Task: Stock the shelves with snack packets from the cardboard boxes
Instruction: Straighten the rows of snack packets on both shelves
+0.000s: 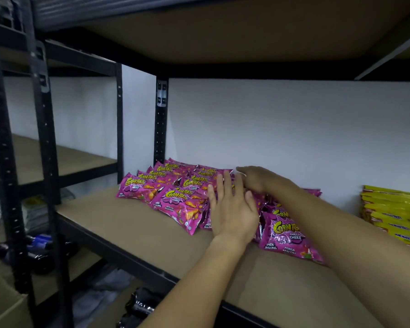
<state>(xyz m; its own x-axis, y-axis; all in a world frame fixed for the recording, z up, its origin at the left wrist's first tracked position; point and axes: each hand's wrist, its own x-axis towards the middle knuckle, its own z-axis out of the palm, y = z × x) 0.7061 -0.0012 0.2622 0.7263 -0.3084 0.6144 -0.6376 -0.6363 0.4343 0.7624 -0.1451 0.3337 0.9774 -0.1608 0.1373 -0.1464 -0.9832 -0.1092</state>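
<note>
Snack packets, glossy magenta foil pillows printed "Cornitoz Chilli Cheez" (175,202), lie in overlapping rows on the brown fibreboard shelf with a black metal edge (133,230), reaching back to the white wall (282,129). The left hand (231,209) lies flat on the middle of the heap, palm down, fingers straight and slightly spread, its grip wide and holding nothing; packets fan out to its left and beyond its fingertips. The right hand (258,179) reaches across just beyond the left hand's fingertips, palm down over the rear packets, fingers extended toward the left; its grip looks relaxed, though the fingertips are hidden behind the left hand and I cannot tell whether they pinch a packet. One more magenta packet (287,235) lies nearer the shelf's front, immediately right of the left hand and under the right forearm. Well to the right of both hands, a stack of yellow foil packets (393,214) sits against the wall. Left of the hands, black perforated steel uprights (161,119) carry neighbouring shelves, and dark blurred items rest on the lower level.
</note>
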